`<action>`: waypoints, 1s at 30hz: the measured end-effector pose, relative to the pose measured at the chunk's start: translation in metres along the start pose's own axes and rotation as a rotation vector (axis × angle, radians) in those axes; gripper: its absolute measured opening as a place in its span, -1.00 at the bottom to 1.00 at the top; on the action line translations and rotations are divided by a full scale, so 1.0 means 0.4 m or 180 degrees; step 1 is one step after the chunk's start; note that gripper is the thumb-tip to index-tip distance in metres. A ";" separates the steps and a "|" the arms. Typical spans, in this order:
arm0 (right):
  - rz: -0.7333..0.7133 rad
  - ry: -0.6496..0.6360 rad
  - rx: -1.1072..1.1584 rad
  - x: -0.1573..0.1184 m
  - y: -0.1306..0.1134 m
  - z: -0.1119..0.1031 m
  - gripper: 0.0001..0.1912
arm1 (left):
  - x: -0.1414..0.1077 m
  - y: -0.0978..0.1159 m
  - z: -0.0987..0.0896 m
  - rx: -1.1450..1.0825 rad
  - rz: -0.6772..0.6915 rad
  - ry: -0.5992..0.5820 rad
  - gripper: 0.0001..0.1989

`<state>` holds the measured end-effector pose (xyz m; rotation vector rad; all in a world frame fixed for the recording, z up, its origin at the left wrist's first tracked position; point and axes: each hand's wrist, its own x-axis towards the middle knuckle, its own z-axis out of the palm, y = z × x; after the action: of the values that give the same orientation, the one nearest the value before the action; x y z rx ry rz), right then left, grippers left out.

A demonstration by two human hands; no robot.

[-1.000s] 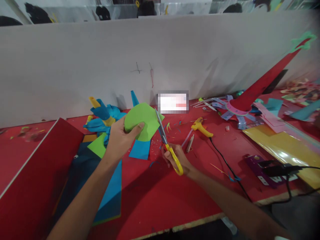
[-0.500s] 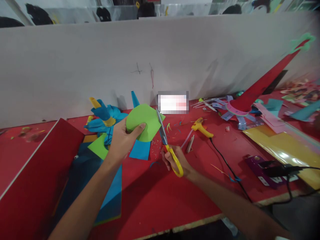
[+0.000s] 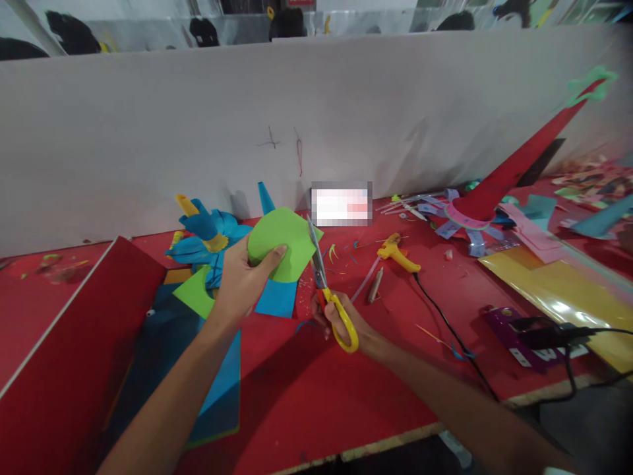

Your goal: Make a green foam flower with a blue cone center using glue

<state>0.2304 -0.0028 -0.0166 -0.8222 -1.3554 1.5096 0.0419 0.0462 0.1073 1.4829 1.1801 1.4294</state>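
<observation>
Since the earlier frame, your right hand (image 3: 346, 320) has drawn the yellow-handled scissors (image 3: 326, 284) slightly leftward, toward the green paper (image 3: 284, 241). Your left hand (image 3: 242, 280) holds that paper above the red desk (image 3: 316, 396), fingers (image 3: 274, 254) closed on its lower edge. Blades sit at the paper's right edge, nearly closed. Right fingers grip the handles. Open desk lies toward you; the glue gun (image 3: 398, 254) lies near on the right.
</observation>
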 end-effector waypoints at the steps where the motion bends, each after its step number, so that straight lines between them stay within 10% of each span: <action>1: -0.0023 -0.0019 -0.0018 -0.001 -0.006 0.001 -0.20 | 0.000 0.000 0.000 0.0009 -0.0024 -0.0016 -0.54; 21: 0.0396 0.0177 0.0408 -0.037 -0.032 0.080 -0.22 | -0.040 -0.026 0.051 -0.0105 -0.0142 0.0028 -0.61; 30: 0.0071 -0.0028 0.0429 -0.011 -0.027 0.057 -0.14 | 0.001 0.015 -0.003 0.0373 0.0185 0.0101 -0.62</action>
<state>0.2133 -0.0158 -0.0027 -0.7485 -1.2398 1.6047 0.0414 0.0447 0.1130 1.5915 1.2683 1.4485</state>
